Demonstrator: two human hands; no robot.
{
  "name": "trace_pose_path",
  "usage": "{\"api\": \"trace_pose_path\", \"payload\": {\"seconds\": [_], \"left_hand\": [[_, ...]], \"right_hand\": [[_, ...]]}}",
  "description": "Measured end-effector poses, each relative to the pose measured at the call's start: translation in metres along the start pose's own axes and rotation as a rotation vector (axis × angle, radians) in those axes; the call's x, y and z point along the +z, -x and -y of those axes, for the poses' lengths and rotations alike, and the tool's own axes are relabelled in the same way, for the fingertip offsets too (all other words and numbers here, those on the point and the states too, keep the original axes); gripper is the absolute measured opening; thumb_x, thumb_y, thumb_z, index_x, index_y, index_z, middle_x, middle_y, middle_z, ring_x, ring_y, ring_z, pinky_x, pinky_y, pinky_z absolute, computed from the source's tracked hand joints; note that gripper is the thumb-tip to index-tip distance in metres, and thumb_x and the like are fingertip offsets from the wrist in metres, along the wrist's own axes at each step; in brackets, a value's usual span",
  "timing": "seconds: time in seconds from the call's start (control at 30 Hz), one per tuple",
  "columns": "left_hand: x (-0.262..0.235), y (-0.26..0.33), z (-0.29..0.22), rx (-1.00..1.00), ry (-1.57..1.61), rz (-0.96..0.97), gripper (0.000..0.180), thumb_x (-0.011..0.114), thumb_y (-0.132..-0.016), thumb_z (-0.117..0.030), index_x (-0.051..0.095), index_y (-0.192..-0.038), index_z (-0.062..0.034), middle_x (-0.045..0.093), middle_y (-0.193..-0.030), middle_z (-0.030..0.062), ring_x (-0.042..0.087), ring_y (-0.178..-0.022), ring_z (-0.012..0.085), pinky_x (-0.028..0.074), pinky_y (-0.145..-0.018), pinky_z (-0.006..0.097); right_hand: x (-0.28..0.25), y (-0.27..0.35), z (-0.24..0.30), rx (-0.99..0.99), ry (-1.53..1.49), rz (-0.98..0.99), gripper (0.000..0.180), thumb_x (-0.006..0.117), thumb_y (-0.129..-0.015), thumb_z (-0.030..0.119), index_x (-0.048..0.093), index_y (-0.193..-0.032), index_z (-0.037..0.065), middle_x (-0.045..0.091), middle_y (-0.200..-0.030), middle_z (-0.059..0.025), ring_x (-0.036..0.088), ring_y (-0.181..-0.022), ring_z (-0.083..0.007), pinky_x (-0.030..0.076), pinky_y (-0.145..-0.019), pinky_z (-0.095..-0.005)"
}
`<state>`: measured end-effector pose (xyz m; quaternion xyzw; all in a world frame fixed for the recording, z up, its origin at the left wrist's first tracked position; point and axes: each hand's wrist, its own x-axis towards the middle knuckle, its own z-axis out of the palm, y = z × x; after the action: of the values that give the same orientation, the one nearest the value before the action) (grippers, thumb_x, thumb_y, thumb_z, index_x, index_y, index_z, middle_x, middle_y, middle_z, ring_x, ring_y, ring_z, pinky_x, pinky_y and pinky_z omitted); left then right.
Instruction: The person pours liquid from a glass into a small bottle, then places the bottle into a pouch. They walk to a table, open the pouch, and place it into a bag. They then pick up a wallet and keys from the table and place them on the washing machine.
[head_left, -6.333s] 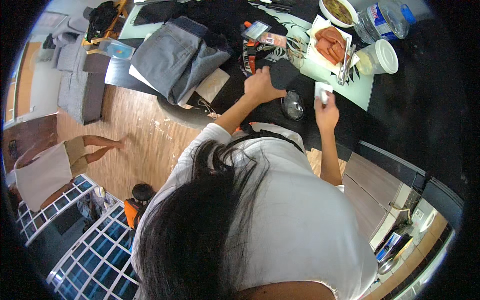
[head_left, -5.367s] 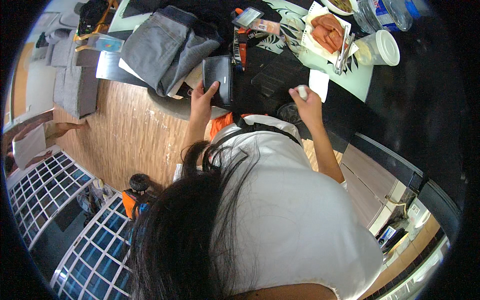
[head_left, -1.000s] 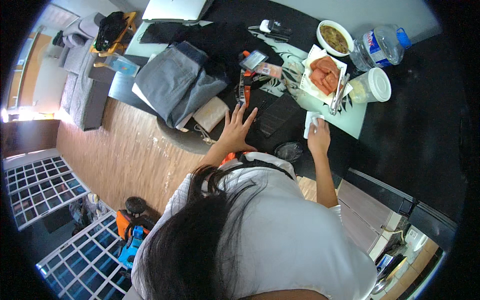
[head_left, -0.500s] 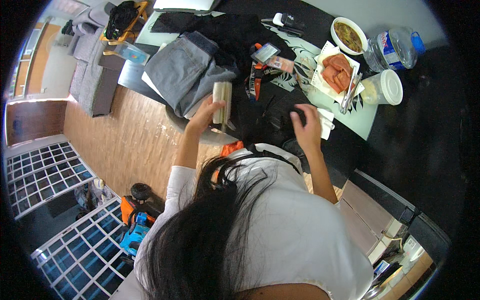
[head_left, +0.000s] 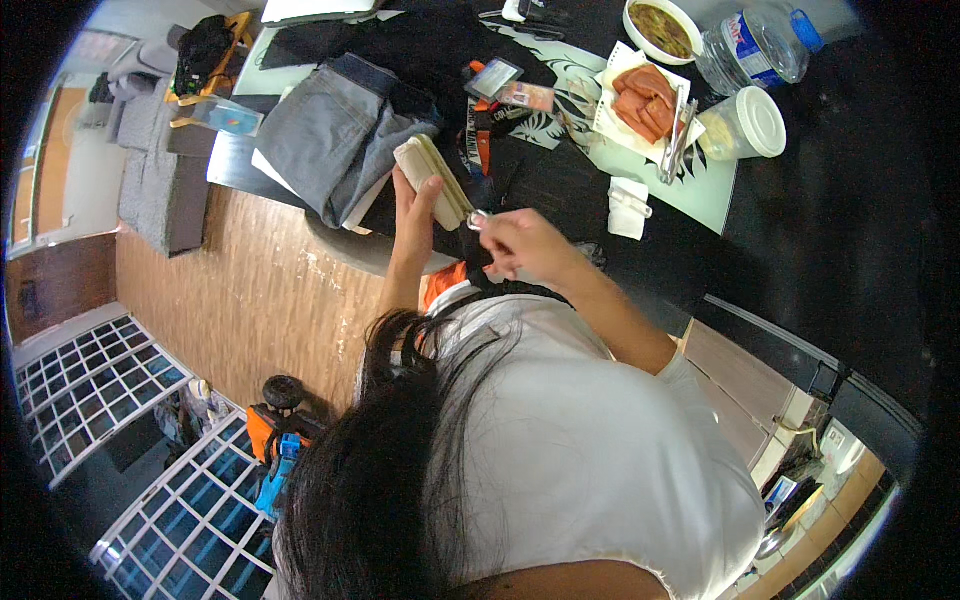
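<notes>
The left hand (head_left: pixel 418 205) holds a beige pouch (head_left: pixel 434 180) from below, with the fingers wrapped around its lower side, so the hand is closed on it. The pouch is lifted above the near edge of the bench (head_left: pixel 800 230) and it stands a little tilted, with its long side running toward 11 o'clock.

The right hand (head_left: pixel 515 243) is just beside the pouch, at 4 o'clock from it. Its fingers are pinched on a small metal pull (head_left: pixel 478 218) at the lower end of the pouch, so this hand is nearly closed.

At 10 o'clock from the pouch lies a folded grey garment (head_left: pixel 325 140), and behind it, toward 12 o'clock, a black cloth (head_left: pixel 420 50). At 3 o'clock from the right hand lies a small white folded napkin (head_left: pixel 628 195) on the dark surface. Further, at 2 o'clock, there is a white plate with orange slices of food (head_left: pixel 640 100) and metal tongs (head_left: pixel 675 135) resting on its right side. A white cup with a lid (head_left: pixel 745 125) stands just beside the plate, and a clear plastic bottle with a blue cap (head_left: pixel 760 45) lies behind it. A bowl of brown soup (head_left: pixel 662 22) is at the far edge, near the bottle.
</notes>
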<state>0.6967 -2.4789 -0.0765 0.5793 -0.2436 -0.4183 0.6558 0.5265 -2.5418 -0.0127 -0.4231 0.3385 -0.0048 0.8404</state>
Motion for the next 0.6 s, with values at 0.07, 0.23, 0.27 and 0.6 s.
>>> {"api": "trace_pose_path", "payload": {"seconds": [0.07, 0.23, 0.27, 0.6], "left_hand": [[0.004, 0.008, 0.006, -0.061, 0.127, 0.074, 0.070, 0.066, -0.080, -0.015, 0.027, -0.137, -0.0058, 0.048, -0.120, 0.0088, 0.049, -0.109, 0.0194, 0.040, -0.095, 0.033], [0.024, 0.032, 0.005, 0.089, -0.136, 0.384, 0.099, 0.082, -0.063, -0.012, 0.023, -0.142, -0.0026, 0.045, -0.129, 0.0114, 0.044, -0.120, 0.0202, 0.033, -0.103, 0.032], [0.029, 0.038, 0.004, 0.052, -0.117, 0.441, 0.101, 0.082, -0.061, -0.013, 0.023, -0.142, -0.0018, 0.045, -0.130, 0.0117, 0.043, -0.120, 0.0203, 0.032, -0.103, 0.032], [0.032, 0.037, -0.019, -0.268, 0.364, 0.240, 0.068, 0.058, -0.079, -0.031, 0.035, -0.135, -0.0016, 0.056, -0.116, 0.0160, 0.062, -0.096, 0.0247, 0.052, -0.081, 0.038]], "right_hand": [[-0.004, 0.014, 0.016, -0.083, -0.115, -0.025, 0.040, 0.052, -0.094, 0.038, 0.048, -0.065, 0.011, 0.037, -0.046, 0.0043, 0.035, -0.037, -0.0080, 0.032, -0.042, -0.0254], [-0.027, 0.012, 0.047, -0.352, -0.129, -0.208, 0.038, 0.053, -0.094, 0.037, 0.045, -0.065, 0.012, 0.034, -0.047, 0.0064, 0.029, -0.038, -0.0059, 0.023, -0.039, -0.0225], [-0.032, 0.002, 0.051, -0.321, -0.124, -0.195, 0.037, 0.052, -0.095, 0.036, 0.047, -0.067, 0.012, 0.035, -0.048, 0.0065, 0.029, -0.039, -0.0053, 0.022, -0.039, -0.0228], [-0.041, -0.026, 0.017, -0.461, 0.268, -0.127, 0.036, 0.061, -0.089, 0.040, 0.058, -0.102, 0.006, 0.061, -0.087, 0.0002, 0.058, -0.075, -0.0085, 0.049, -0.071, -0.0230]]}}
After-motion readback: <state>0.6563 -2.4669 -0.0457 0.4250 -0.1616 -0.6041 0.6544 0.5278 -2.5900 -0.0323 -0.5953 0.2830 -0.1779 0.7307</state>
